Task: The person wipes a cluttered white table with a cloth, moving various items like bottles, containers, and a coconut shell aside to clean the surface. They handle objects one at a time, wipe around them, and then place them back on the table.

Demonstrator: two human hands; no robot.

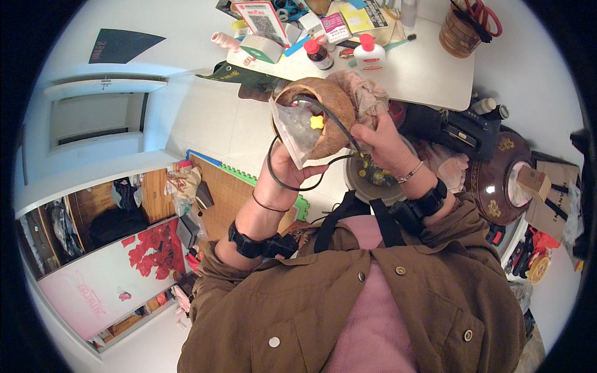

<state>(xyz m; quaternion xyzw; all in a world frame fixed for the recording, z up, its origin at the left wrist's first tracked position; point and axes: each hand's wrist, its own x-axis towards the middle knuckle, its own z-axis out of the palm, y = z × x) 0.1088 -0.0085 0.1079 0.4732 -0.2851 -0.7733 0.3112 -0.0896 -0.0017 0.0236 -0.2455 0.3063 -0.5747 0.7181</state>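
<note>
My left hand (pixel 289 168) holds a round brown coconut-shell bowl (pixel 336 100) from below, its opening turned to the left. Inside the opening sit a clear plastic bag (pixel 296 128) and a yellow star-shaped piece (pixel 316 122). A black cord (pixel 298 189) loops out of the shell and hangs around my left fingers. My right hand (pixel 382 140) grips a crumpled pinkish-beige cloth (pixel 366 95) that lies against the shell's right side. The cord's end hangs by my right thumb.
Beyond the shell, a white table (pixel 429 79) bears a red-capped white bottle (pixel 370 56), a dark bottle (pixel 318 55), a toothbrush (pixel 401 42) and a woven basket (pixel 459 32). A round container (pixel 354 179) stands below my right hand. A black bag (pixel 447 128) is at right.
</note>
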